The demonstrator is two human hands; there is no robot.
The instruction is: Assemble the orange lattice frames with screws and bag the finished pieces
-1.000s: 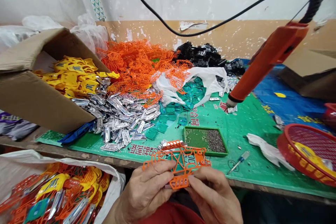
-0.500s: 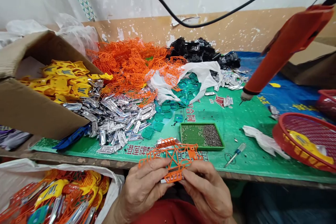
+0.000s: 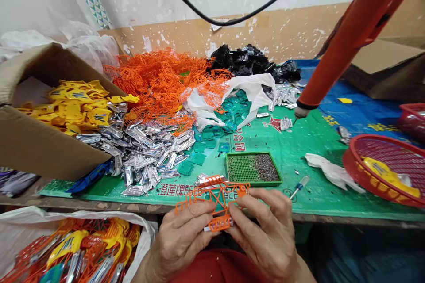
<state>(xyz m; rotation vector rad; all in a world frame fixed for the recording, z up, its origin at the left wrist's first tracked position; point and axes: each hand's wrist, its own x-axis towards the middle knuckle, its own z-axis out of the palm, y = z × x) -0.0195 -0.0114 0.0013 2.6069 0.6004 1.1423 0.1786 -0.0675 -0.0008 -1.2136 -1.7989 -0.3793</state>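
Observation:
Both hands hold one orange plastic lattice frame [image 3: 215,199] just in front of the table's near edge. My left hand [image 3: 181,241] pinches its lower left side, with a thin silver piece [image 3: 208,229] under the thumb. My right hand [image 3: 265,230] grips its right side, fingers curled round it. Behind the frame sits a small green tray [image 3: 246,169] half filled with tiny dark screws. An orange electric screwdriver [image 3: 345,40] hangs on a black cable above the green mat [image 3: 299,141].
Heaps of orange frames [image 3: 162,82], silver metal pieces [image 3: 146,150], teal squares [image 3: 212,135] and black parts [image 3: 249,59] cover the table. A cardboard box [image 3: 40,141] of yellow parts stands left, a red basket [image 3: 385,172] right. A small screwdriver [image 3: 299,185] lies near. A bag [image 3: 76,247] of mixed parts sits below left.
The view has swung a little, shifting the table and hanging screwdriver. My right hand's fingers have risen higher along the orange frame's right side; both hands still hold it.

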